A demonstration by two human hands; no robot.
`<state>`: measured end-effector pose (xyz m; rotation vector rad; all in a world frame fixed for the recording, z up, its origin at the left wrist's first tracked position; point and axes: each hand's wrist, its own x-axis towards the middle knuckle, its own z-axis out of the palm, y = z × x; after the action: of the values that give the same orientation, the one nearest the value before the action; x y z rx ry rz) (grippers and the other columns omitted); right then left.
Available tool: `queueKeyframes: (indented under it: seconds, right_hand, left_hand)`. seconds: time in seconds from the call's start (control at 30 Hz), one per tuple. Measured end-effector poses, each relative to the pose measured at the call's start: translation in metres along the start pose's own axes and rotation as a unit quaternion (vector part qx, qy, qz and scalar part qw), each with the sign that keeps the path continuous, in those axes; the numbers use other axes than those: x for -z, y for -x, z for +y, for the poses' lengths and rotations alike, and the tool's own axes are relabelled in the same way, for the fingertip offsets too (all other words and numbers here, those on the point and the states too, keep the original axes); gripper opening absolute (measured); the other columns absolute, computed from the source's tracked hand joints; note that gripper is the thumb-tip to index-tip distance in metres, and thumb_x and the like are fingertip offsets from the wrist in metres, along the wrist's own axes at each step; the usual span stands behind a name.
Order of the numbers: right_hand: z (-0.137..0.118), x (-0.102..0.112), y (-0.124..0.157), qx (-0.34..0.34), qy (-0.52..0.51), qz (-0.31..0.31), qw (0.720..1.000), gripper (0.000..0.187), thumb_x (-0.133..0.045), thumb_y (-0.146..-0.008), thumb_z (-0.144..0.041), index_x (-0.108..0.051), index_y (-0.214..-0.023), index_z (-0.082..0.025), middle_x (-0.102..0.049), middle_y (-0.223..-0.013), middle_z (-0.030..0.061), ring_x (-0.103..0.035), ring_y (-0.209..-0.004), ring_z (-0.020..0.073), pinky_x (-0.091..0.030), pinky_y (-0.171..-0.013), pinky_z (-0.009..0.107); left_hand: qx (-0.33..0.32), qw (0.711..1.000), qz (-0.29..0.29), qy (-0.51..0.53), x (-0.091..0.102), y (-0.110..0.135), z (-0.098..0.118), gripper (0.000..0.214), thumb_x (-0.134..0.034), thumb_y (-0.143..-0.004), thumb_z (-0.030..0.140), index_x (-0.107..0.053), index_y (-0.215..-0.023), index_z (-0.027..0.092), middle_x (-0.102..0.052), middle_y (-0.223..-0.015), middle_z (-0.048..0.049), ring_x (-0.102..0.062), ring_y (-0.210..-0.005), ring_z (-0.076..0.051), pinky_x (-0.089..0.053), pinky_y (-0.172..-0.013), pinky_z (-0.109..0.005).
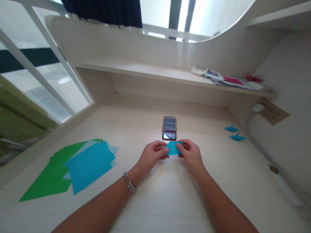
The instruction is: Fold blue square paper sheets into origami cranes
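Observation:
Between my two hands is a small folded piece of blue paper [173,148], held just above the desk. My left hand [155,152] pinches its left end between thumb and fingers. At the right end, my right hand [189,151] grips it, thumb on the near face; the fingertips behind the paper are partly hidden. Right behind the paper stands a phone [169,135] with a dark, blurred upper half and a lit lower half. Two folded blue paper cranes [231,128] sit farther right on the desk.
Blue sheets [91,166] overlap green sheets [53,171] at the left. Papers and a red folded piece lie on the shelf [145,69]. A plug in the wall socket [273,111] feeds a grey cable [257,145] running down the right side to a white power strip [289,191].

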<state>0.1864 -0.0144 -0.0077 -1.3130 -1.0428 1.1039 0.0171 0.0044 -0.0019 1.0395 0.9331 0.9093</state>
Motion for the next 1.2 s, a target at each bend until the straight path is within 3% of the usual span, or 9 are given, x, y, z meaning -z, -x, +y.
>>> queueKeyframes:
  seconds: [0.13,0.4,0.57,0.7,0.87,1.1,1.2]
  right_hand:
    - [0.000,0.000,0.000,0.004,-0.005,-0.016,1.000,0.034,-0.070,-0.069,-0.043,-0.062,-0.088,-0.016,-0.065,-0.072,0.0021,-0.058,-0.062,0.0150,-0.048,-0.049,0.024]
    - [0.001,-0.003,0.000,-0.017,-0.029,-0.036,0.999,0.035,-0.072,-0.068,-0.038,-0.059,-0.092,-0.016,-0.068,-0.081,0.0059,-0.063,-0.072,0.0186,-0.051,-0.060,0.029]
    - [0.000,-0.002,0.003,0.101,0.099,0.077,0.987,0.027,-0.071,-0.069,-0.032,-0.061,-0.090,-0.018,-0.066,-0.091,0.0057,-0.061,-0.075,0.0178,-0.049,-0.064,0.029]
    - [-0.006,-0.007,0.011,0.141,0.163,0.022,0.976,0.015,-0.062,-0.078,-0.031,-0.069,-0.087,-0.020,-0.067,-0.091,0.0060,-0.061,-0.075,0.0178,-0.049,-0.066,0.030]
    - [-0.004,-0.018,0.015,0.080,0.074,-0.057,0.992,0.027,-0.062,-0.079,-0.037,-0.069,-0.098,-0.019,-0.070,-0.095,0.0078,-0.064,-0.084,0.0214,-0.051,-0.073,0.033]
    - [0.004,-0.015,0.007,-0.001,-0.025,-0.052,0.998,0.030,-0.067,-0.074,-0.042,-0.069,-0.089,-0.016,-0.070,-0.083,0.0060,-0.063,-0.076,0.0199,-0.050,-0.067,0.031]
    - [0.003,-0.011,0.004,-0.018,-0.038,-0.040,0.998,0.029,-0.067,-0.073,-0.042,-0.070,-0.083,-0.015,-0.069,-0.078,0.0049,-0.061,-0.071,0.0182,-0.049,-0.066,0.031]
  left_hand:
    - [0.002,1.000,-0.020,0.010,-0.001,0.001,0.000,0.029,-0.070,-0.073,0.034,-0.063,-0.091,0.012,-0.068,-0.087,-0.0075,-0.066,-0.067,-0.016,-0.054,-0.067,-0.030]
    - [0.017,1.000,0.008,-0.017,0.000,0.001,0.002,0.031,-0.070,-0.074,0.035,-0.059,-0.092,0.012,-0.070,-0.079,-0.0087,-0.069,-0.063,-0.019,-0.054,-0.060,-0.028]
    - [-0.015,0.997,0.053,-0.054,0.001,0.000,0.000,0.032,-0.068,-0.075,0.038,-0.058,-0.091,0.012,-0.071,-0.080,-0.0101,-0.070,-0.066,-0.021,-0.053,-0.057,-0.027]
    - [-0.053,0.994,0.055,-0.077,0.000,0.003,-0.002,0.030,-0.066,-0.076,0.040,-0.060,-0.088,0.013,-0.071,-0.079,-0.0087,-0.070,-0.068,-0.021,-0.054,-0.057,-0.027]
    - [-0.116,0.979,0.041,-0.164,-0.003,0.008,-0.002,0.028,-0.062,-0.079,0.041,-0.067,-0.090,0.016,-0.070,-0.086,-0.0080,-0.067,-0.078,-0.021,-0.055,-0.062,-0.028]
    - [-0.197,0.940,0.009,-0.278,-0.006,0.013,0.004,0.022,-0.061,-0.081,0.036,-0.070,-0.096,0.022,-0.068,-0.095,-0.0059,-0.063,-0.081,-0.017,-0.052,-0.071,-0.028]
    - [-0.201,0.938,0.049,-0.279,0.000,0.009,0.004,0.022,-0.063,-0.079,0.036,-0.069,-0.092,0.019,-0.067,-0.094,-0.0068,-0.062,-0.079,-0.017,-0.051,-0.067,-0.028]
